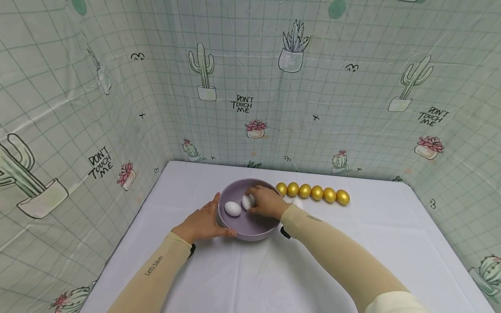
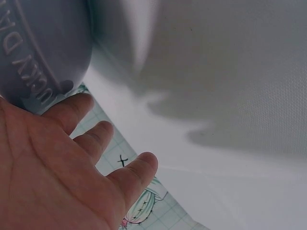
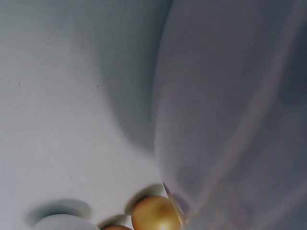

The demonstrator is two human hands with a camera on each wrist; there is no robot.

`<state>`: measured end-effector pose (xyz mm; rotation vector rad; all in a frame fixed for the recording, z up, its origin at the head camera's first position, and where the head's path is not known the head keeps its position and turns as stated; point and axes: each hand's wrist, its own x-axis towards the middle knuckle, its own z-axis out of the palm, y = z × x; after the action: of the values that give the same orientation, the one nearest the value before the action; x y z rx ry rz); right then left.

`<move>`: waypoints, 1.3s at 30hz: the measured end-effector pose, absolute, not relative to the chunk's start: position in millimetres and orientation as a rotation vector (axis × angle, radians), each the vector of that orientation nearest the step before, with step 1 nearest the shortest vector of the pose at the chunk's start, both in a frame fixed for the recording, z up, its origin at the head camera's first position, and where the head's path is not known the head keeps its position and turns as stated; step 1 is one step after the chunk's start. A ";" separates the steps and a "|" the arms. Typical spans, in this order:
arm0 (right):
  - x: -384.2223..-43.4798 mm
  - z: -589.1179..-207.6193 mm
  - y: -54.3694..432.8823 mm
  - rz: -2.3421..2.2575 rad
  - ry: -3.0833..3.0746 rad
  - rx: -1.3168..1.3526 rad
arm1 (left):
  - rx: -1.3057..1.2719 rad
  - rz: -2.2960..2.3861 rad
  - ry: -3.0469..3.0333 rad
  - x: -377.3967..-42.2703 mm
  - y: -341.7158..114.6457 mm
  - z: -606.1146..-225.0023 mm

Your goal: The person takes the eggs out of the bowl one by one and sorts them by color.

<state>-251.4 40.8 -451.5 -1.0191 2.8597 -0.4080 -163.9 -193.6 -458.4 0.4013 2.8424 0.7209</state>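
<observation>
A purple bowl point(image 1: 250, 237) stands on the table. My left hand point(image 1: 201, 222) rests against its left side, thumb toward the front and fingers extended along the wall. In the left wrist view the left hand point(image 2: 62, 172) shows straight fingers beside the bowl's raised lettering point(image 2: 29, 72). My right hand point(image 1: 268, 202) reaches inside the bowl and holds a white egg point(image 1: 246, 201) between thumb and fingers. Left of it, another white egg point(image 1: 232, 209) lies on the bowl's bottom. In the right wrist view the bowl point(image 3: 206, 96) hides the right hand.
Several gold eggs point(image 1: 317, 192) form a row behind and right of the bowl. One more white egg point(image 1: 297, 202) sits near them, partly covered by the right forearm. A white cloth point(image 1: 375, 243) covers the table, and a cactus-print curtain point(image 1: 250, 78) rises around its back and sides.
</observation>
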 end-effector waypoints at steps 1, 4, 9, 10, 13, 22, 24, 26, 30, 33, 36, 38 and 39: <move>-251.2 -452.2 40.9 -0.419 2.853 -1.025 | 0.403 0.721 2.841 -163.9 -193.6 -458.4; -251.0 -454.4 41.2 -0.439 2.849 -1.035 | 0.403 0.719 2.842 -163.7 -193.5 -458.1; -251.6 -456.9 42.0 -0.454 2.851 -1.046 | 0.391 0.715 2.846 -163.4 -193.2 -457.3; -251.8 -457.3 42.0 -0.457 2.847 -1.046 | 0.388 0.715 2.846 -163.3 -193.2 -457.2; -252.0 -458.4 41.8 -0.468 2.834 -1.045 | 0.385 0.715 2.846 -163.3 -193.3 -457.0; -252.8 -462.9 39.9 -0.421 2.819 -1.096 | 0.390 0.729 2.845 -162.7 -193.3 -456.8; -253.2 -463.8 39.5 -0.422 2.820 -1.103 | 0.392 0.726 2.846 -162.8 -193.4 -457.3; -252.8 -464.0 39.4 -0.426 2.821 -1.101 | 0.392 0.729 2.846 -162.8 -193.4 -457.8; -252.2 -464.2 38.7 -0.440 2.817 -1.084 | 0.394 0.738 2.848 -162.4 -193.2 -457.6; -252.5 -465.1 38.2 -0.451 2.812 -1.076 | 0.395 0.738 2.852 -162.1 -193.1 -456.9; -252.7 -465.8 37.7 -0.456 2.813 -1.078 | 0.392 0.734 2.852 -162.0 -192.8 -456.4; -252.4 -466.0 37.3 -0.448 2.816 -1.080 | 0.387 0.731 2.852 -161.9 -192.7 -456.3; -252.3 -466.1 37.1 -0.444 2.818 -1.079 | 0.386 0.730 2.852 -162.0 -192.7 -456.5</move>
<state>-252.3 37.1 -466.1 -1.0793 2.8179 -0.4438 -162.0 -192.7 -456.5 0.3857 2.8516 0.7297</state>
